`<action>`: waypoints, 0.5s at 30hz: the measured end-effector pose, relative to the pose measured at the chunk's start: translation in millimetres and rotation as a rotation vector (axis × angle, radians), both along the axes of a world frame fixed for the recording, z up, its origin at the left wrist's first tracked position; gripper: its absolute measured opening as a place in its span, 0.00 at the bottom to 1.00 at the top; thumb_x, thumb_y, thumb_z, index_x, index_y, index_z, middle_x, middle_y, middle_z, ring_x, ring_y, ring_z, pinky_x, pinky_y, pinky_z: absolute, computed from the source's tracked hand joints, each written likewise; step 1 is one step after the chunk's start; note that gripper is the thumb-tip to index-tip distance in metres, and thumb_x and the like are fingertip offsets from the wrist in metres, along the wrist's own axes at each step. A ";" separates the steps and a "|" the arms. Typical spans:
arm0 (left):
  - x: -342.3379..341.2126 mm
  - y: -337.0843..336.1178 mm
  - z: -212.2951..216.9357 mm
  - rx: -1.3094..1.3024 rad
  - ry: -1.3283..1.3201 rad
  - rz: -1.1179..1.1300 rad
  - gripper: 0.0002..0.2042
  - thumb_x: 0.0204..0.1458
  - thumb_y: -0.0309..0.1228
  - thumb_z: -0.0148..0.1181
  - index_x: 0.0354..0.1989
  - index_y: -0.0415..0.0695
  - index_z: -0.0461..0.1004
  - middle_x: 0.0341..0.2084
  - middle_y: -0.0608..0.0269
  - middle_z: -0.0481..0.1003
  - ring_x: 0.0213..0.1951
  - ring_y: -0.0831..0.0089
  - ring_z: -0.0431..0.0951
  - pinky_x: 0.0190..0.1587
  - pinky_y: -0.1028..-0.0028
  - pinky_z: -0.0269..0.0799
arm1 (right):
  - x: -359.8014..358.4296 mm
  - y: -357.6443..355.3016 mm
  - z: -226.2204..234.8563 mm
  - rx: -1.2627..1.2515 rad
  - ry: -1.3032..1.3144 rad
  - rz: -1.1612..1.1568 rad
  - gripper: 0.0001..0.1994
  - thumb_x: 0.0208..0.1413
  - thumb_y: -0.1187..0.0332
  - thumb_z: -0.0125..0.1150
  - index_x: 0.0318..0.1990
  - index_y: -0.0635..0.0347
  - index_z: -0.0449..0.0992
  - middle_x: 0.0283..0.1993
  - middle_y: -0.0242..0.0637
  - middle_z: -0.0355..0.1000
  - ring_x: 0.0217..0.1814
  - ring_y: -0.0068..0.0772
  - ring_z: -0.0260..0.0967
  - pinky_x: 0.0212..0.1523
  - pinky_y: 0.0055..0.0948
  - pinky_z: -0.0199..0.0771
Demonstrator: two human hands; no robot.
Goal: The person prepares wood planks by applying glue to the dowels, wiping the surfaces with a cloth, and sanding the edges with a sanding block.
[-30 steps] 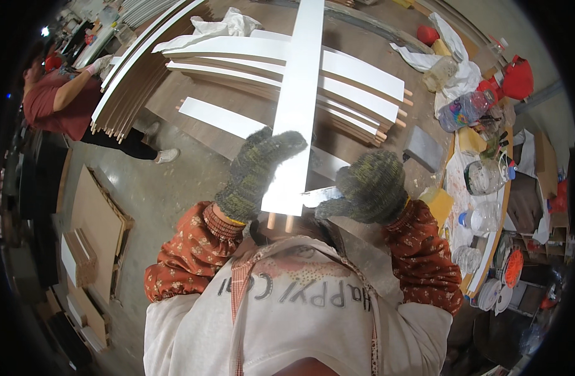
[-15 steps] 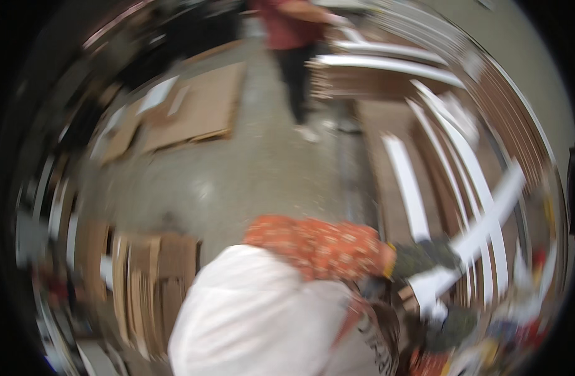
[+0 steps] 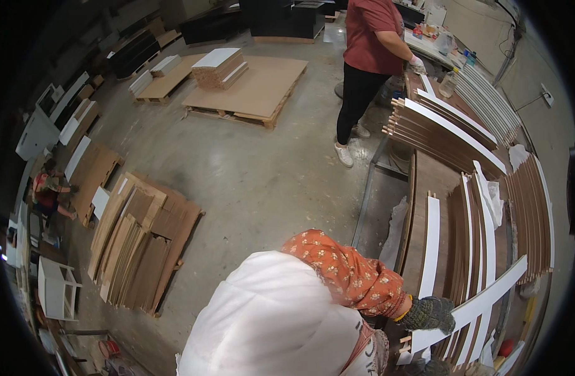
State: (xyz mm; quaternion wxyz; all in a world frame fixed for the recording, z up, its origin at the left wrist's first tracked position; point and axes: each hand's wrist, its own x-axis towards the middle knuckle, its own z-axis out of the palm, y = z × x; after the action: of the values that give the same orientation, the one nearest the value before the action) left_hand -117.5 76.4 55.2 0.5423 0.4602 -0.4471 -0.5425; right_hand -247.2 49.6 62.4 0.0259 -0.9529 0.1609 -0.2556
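Observation:
My left hand point(image 3: 429, 313), in a dark knit glove below an orange flowered sleeve, grips the near end of a long white board point(image 3: 482, 304). The board lies slanted across a workbench point(image 3: 425, 175) stacked with brown and white strips. Only a dark sliver of my right hand point(image 3: 425, 368) shows at the bottom edge, under the board's end, and its grip is hidden. My white apron fills the lower middle of the picture.
A person in a red top point(image 3: 375, 37) stands at the far end of the bench by a stack of strips point(image 3: 438, 128). Cardboard sheets point(image 3: 143, 238) lie on the concrete floor to the left. A pallet with boards point(image 3: 250, 88) sits further back.
The view has swung from straight down over the bench to the left, across the floor. Both gloved hands held the white board before; now only the left one shows clearly on it.

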 end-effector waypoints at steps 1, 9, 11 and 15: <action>-1.0 -2.9 -7.8 -0.039 0.006 -0.001 0.25 0.45 0.48 0.60 0.44 0.40 0.72 0.34 0.50 0.75 0.37 0.60 0.74 0.41 0.62 0.69 | -3.2 1.9 1.5 -0.003 -0.003 -0.009 0.14 0.53 0.59 0.52 0.39 0.62 0.72 0.36 0.43 0.71 0.36 0.44 0.69 0.38 0.41 0.70; -2.0 14.1 -8.8 -0.051 0.015 0.017 0.13 0.52 0.38 0.56 0.41 0.44 0.75 0.35 0.57 0.76 0.39 0.64 0.75 0.42 0.65 0.68 | -68.8 36.0 27.3 -0.005 -0.023 -0.188 0.14 0.52 0.64 0.54 0.44 0.63 0.72 0.39 0.44 0.72 0.40 0.46 0.71 0.42 0.42 0.70; 37.0 30.3 11.3 -0.017 0.000 0.015 0.13 0.52 0.36 0.56 0.43 0.43 0.74 0.35 0.59 0.76 0.39 0.66 0.74 0.42 0.66 0.67 | -69.1 36.8 28.3 -0.008 -0.033 -0.130 0.15 0.52 0.66 0.54 0.45 0.64 0.72 0.40 0.44 0.72 0.41 0.46 0.71 0.43 0.43 0.70; 51.1 41.2 41.8 -0.037 -0.077 -0.103 0.13 0.52 0.32 0.57 0.45 0.42 0.74 0.36 0.61 0.76 0.40 0.68 0.73 0.42 0.69 0.65 | -80.1 63.1 20.7 0.225 -0.190 0.029 0.24 0.52 0.73 0.52 0.60 0.63 0.64 0.48 0.44 0.71 0.47 0.46 0.69 0.47 0.42 0.69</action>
State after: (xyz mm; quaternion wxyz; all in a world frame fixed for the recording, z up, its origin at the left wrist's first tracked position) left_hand -66.4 117.6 97.0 0.5045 0.4466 -0.5008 -0.5433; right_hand -327.3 112.7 83.1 0.1514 -0.9178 0.1717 -0.3245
